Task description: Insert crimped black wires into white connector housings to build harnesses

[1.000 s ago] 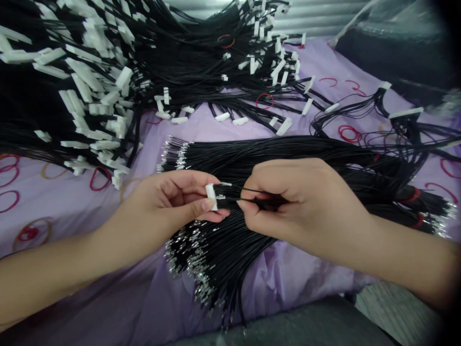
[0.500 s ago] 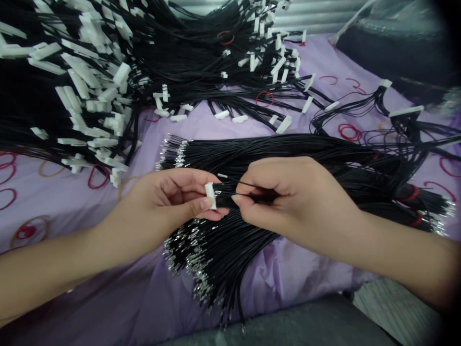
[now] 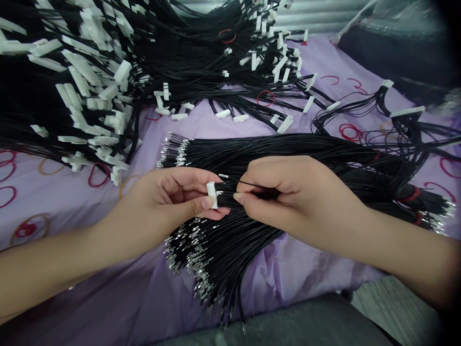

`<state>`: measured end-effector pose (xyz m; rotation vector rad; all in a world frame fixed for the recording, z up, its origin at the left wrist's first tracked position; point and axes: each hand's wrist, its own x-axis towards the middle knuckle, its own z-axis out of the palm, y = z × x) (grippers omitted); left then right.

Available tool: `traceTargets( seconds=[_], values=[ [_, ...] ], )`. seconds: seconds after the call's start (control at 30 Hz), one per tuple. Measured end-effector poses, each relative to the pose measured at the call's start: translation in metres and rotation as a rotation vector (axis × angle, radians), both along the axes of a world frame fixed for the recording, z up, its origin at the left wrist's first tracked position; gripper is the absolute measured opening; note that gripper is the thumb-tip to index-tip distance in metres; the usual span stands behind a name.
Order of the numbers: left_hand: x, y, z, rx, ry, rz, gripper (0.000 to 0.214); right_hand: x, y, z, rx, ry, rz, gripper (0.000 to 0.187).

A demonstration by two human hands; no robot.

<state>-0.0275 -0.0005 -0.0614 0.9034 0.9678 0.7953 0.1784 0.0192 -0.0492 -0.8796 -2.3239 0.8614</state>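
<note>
Between the thumb and fingers of my left hand [image 3: 183,194] is a small white connector housing [image 3: 212,194], tilted slightly, with black wires coming out of its right side. My right hand [image 3: 284,192] is closed just to the right, its thumb and forefinger pinching thin black wires [image 3: 248,182]. One wire's bright metal terminal [image 3: 223,176] sticks out toward the left, above and apart from the housing. Under both hands lies a thick bundle of black wires [image 3: 252,226] with bare silvery terminals [image 3: 198,269] at the left ends. My right palm hides part of the held wires.
Piled cables with white connectors [image 3: 82,72] fill the back left. Red rubber bands [image 3: 98,176] lie scattered over the purple cloth [image 3: 144,274]. Red bands [image 3: 410,193] tie the wire bundles at right. A dark plastic-wrapped bag [image 3: 399,53] stands at the back right.
The lower wire that stretched from my right fingertips toward the housing no longer shows separately; the upper wire with its terminal still sticks out. Both hands have hardly shifted.
</note>
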Motion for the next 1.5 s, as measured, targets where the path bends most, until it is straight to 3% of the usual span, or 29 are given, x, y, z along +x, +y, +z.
traceTargets(
  seconds=[0.5, 0.63, 0.87, 1.03, 1.2, 1.5],
  values=[
    [-0.002, 0.0, -0.001, 0.074, 0.126, -0.048, 0.033, -0.003, 0.002, -0.015, 0.145, -0.025, 0.003, 0.021],
    [-0.001, 0.0, -0.003, 0.062, 0.086, -0.035, 0.028, 0.001, 0.002, -0.008, 0.142, -0.03, -0.01, 0.02],
    [-0.004, -0.001, -0.008, -0.022, -0.072, 0.015, 0.021, 0.01, -0.001, 0.006, 0.307, 0.033, -0.121, 0.016],
    [-0.006, -0.002, -0.009, -0.034, -0.054, 0.048, 0.016, 0.006, 0.0, 0.0, 0.267, -0.007, -0.116, 0.004],
    [-0.005, 0.0, -0.005, -0.031, -0.023, -0.022, 0.016, 0.002, 0.002, -0.009, 0.36, -0.01, -0.049, 0.012],
    [-0.005, 0.003, -0.001, -0.027, 0.047, -0.048, 0.015, 0.001, -0.001, -0.014, 0.352, 0.015, -0.065, 0.016]
  ],
)
